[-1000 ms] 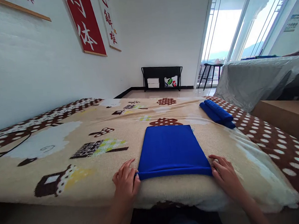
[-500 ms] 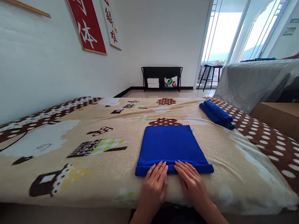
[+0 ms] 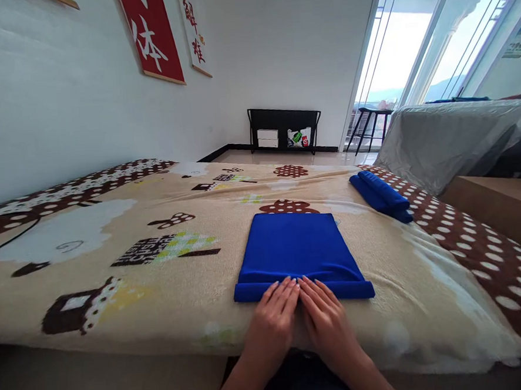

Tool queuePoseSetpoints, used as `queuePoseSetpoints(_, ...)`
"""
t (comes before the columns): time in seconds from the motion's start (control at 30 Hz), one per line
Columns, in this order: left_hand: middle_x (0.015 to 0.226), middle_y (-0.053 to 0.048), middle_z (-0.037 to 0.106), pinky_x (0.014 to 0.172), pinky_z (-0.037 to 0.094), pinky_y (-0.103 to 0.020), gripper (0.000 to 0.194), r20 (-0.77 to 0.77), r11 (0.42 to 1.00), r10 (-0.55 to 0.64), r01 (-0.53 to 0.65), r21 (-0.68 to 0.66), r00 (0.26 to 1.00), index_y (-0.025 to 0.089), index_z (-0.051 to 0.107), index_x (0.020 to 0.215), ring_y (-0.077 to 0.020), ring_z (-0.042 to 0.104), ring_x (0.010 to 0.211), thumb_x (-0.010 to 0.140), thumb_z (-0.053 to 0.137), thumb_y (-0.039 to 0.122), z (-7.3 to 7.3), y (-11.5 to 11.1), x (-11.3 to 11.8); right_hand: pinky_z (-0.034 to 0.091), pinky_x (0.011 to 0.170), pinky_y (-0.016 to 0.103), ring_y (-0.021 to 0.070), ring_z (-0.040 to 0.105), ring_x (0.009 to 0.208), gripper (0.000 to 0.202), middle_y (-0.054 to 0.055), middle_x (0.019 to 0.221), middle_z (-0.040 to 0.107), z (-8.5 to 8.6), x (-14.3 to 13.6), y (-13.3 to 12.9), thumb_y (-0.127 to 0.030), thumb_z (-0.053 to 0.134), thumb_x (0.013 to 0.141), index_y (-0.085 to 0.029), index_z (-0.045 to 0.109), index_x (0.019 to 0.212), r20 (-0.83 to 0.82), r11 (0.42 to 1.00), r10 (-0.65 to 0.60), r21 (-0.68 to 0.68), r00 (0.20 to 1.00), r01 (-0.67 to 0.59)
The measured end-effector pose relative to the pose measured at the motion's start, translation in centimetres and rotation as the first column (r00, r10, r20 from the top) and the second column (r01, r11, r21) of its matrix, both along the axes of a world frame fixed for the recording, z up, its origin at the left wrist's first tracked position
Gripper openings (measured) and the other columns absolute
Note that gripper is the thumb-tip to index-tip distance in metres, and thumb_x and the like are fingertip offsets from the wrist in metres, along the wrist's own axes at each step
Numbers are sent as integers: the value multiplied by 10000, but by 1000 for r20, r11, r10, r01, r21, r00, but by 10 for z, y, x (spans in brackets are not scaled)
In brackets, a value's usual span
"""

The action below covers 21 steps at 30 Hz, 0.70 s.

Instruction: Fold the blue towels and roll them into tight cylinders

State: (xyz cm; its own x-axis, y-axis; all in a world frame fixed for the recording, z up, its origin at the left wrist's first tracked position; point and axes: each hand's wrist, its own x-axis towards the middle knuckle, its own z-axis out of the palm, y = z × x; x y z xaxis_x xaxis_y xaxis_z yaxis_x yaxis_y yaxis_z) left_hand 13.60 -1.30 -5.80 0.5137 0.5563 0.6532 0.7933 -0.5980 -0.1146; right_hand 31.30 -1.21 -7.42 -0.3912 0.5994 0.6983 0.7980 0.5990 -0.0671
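A blue cloth [image 3: 295, 243] lies spread in a near-square on the blanket, its near edge turned over into a narrow roll. On the middle of that roll rests my left hand [image 3: 273, 313], fingers stretched out side by side. My right hand [image 3: 326, 308] lies right beside it in the same way, and the fingertips of both almost meet. The thumbs are mostly hidden. Small wrinkles run across the cloth just beyond my fingertips. A second blue cloth [image 3: 380, 196], rolled or folded into a bundle, lies farther off to the right.
The patterned blanket [image 3: 197, 313] covers the bed-like surface, whose near edge is just before me. At right stand a cardboard box [image 3: 493, 204] and a plastic-covered piece of furniture [image 3: 437, 137]. A black rack [image 3: 285, 129] and a stool [image 3: 370, 129] are at the back.
My hands have slid inward along the roll until they nearly touch. The cloth just beyond the roll has become more wrinkled. The camera view has shifted slightly.
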Motion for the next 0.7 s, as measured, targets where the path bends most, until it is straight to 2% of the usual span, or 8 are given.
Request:
queuePoseSetpoints(0.1,1393,-106,597,1062,433,-392,407,-59,996,73,-75,-45,996,94,572,1343,-213,568,1284,987,418,215,1,7,8,405,1105,385,177,550,1294,382,37,1373,608,2,-3,6,-203,394,1007,-171,602,1326,-9,995,-58,-78,998,58)
queuePoseSetpoints(0.2,1424,-102,566,1058,414,-468,427,-26,973,220,-221,-66,975,135,561,1366,-261,549,1304,996,448,315,-4,11,-17,391,1096,432,217,552,1293,396,65,1376,603,-1,29,13,-312,424,1021,-163,587,1350,6,968,-226,-106,974,226)
queuePoseSetpoints(0.3,1405,-105,580,1144,274,-541,403,26,956,292,-291,-43,956,165,591,1337,-289,550,1297,994,452,326,-11,10,-49,366,1099,460,245,551,1294,411,80,1373,603,-5,62,13,-362,430,1021,-160,598,1339,26,946,-315,-79,949,316)
queuePoseSetpoints(0.37,1385,-107,596,1185,137,-585,384,65,951,309,-309,-13,949,181,600,1328,-293,558,1287,984,459,276,-11,8,-57,338,1116,478,258,543,1302,391,90,1370,604,-6,66,10,-322,431,1019,-147,613,1317,16,944,-329,-33,944,330)
queuePoseSetpoints(0.43,1389,-90,596,1198,109,-568,408,84,966,259,-258,-14,962,185,590,1341,-273,552,1297,960,447,195,-8,6,-47,320,1137,463,242,538,1307,364,83,1362,612,-3,52,5,-233,417,1008,-142,631,1287,-2,964,-267,2,964,267)
queuePoseSetpoints(0.57,1387,-62,607,1115,372,-390,470,43,990,8,-1,-143,999,150,586,1348,-186,565,1287,927,380,127,3,8,-3,362,1122,359,158,568,1265,386,14,1344,632,8,5,2,-170,383,998,-202,629,1293,1,995,0,-99,1000,0)
queuePoseSetpoints(0.63,1374,-75,616,1059,441,-384,444,20,978,16,-11,-210,1000,135,597,1337,-194,586,1262,957,370,173,5,12,9,383,1107,362,160,574,1258,387,10,1355,623,12,-4,6,-211,373,1014,-213,613,1317,-2,985,-19,-173,1000,18)
queuePoseSetpoints(0.7,1391,-85,598,1052,450,-438,422,1,966,117,-113,-233,993,148,599,1340,-235,573,1280,994,385,262,4,16,4,388,1103,402,192,558,1284,390,32,1379,603,12,5,12,-287,379,1029,-197,599,1338,9,967,-138,-213,990,137)
